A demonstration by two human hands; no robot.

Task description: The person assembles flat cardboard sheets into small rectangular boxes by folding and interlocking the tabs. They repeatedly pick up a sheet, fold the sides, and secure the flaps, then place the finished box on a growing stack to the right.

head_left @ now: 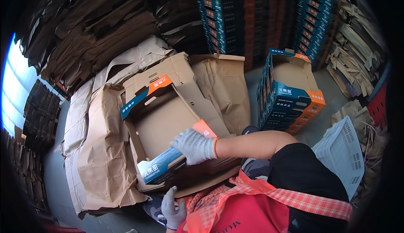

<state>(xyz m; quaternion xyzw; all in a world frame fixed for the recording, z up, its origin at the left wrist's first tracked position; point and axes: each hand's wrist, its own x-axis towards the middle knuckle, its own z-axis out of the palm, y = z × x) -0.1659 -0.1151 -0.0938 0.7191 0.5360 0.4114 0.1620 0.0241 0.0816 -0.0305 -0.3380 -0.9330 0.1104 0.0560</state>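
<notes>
My right hand [194,146], in a grey knitted glove with an orange cuff, grips the near wall of an open cardboard fruit box [162,123]. The box is a shallow tray, brown inside, with teal and orange printed walls. It sits tilted on a stack of flat cardboard blanks [209,107]. Low in the view, in front of the box's near edge, my left hand [173,210] is gloved in grey too. Its fingers are apart and nothing shows in them.
Folded boxes [286,94] stand stacked on the floor at right. A white plastic basket [340,153] leans near my right side. Brown wrapping paper [107,153] hangs loose around the blanks. Tall box stacks [214,18] and piled cardboard [97,27] line the back.
</notes>
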